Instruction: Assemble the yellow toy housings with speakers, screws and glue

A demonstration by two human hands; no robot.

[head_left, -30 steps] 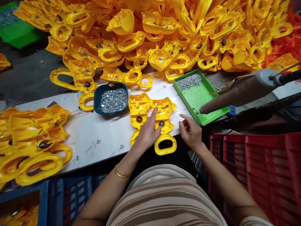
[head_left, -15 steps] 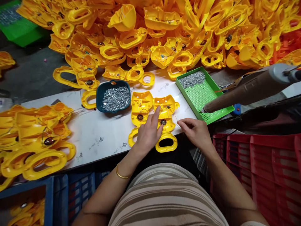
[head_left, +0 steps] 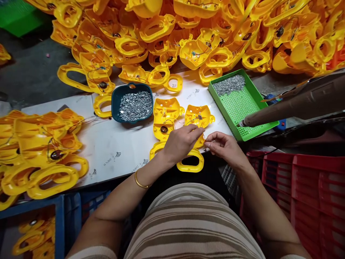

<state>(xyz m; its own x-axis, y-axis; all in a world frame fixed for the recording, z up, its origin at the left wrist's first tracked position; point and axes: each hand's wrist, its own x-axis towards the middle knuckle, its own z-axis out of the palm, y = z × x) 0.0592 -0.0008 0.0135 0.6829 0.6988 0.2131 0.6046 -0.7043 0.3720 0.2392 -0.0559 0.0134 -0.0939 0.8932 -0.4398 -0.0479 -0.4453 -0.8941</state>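
Observation:
Two yellow plastic shell halves with ring handles lie side by side on the white board. The left shell [head_left: 165, 117] shows a round dark speaker. The right shell [head_left: 198, 115] has a small part with thin wires in its upper section; its lower section is mostly covered by my left hand [head_left: 182, 142]. That hand is palm down, its fingers closed at the wire [head_left: 202, 134] over the shell's right side; the thumb is hidden. My right hand [head_left: 225, 148] pinches the wire between thumb and forefinger just beside the shell's lower right edge.
A dark teal bowl [head_left: 114, 104] of small metal screws stands left of the shells. A green tray [head_left: 250, 104] with screws is at right, a brown tool [head_left: 280, 111] reaching over it. More yellow shells [head_left: 48, 140] pile at left and behind. Red crates [head_left: 318, 180] stand at lower right.
My left hand has shifted right and turned, its extended forefinger now folded in to the wire near my right fingertips. The right shell now sits apart from the left one at the top.

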